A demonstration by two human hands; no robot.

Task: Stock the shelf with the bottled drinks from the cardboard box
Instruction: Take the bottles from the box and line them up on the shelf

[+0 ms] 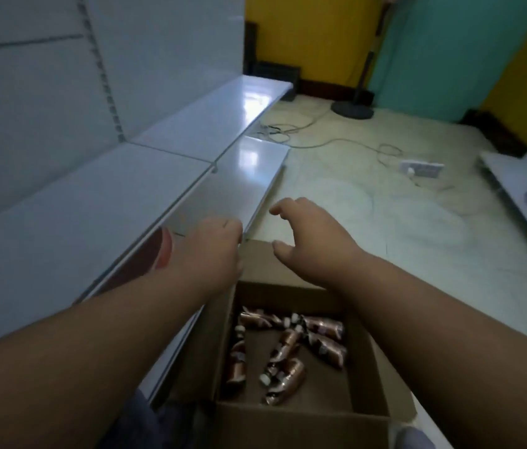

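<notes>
Shelf edge: I see the white shelf (93,202) running along the left, its front lip slanting from near left to far centre; the lower board (242,170) ends at a corner just beyond my left hand
Open room: bare pale floor (385,202) spreads right of the shelf and beyond the box; the shelf boards I can see carry nothing except a reddish shape (158,251) at the left wrist, too blurred for me to name
Far clutter: loose cables (320,140) and a white power strip (421,168) lie on the far floor, well apart from my hands; a dark round stand base (352,109) sits farther back
Left hand (213,244): over the shelf lip at the box's far left corner, fingers curled under and out of sight, so I cannot tell whether they grip anything
Right hand (310,241): above the far flap of the box, fingers spread and bent like a claw, holding nothing
Cardboard box (304,422): open on the floor, tight against the shelf front, between my forearms
Box contents: brown-labelled bottled drinks (288,345) with white caps, lying loose on their sides at mixed angles; cardboard floor shows between them
</notes>
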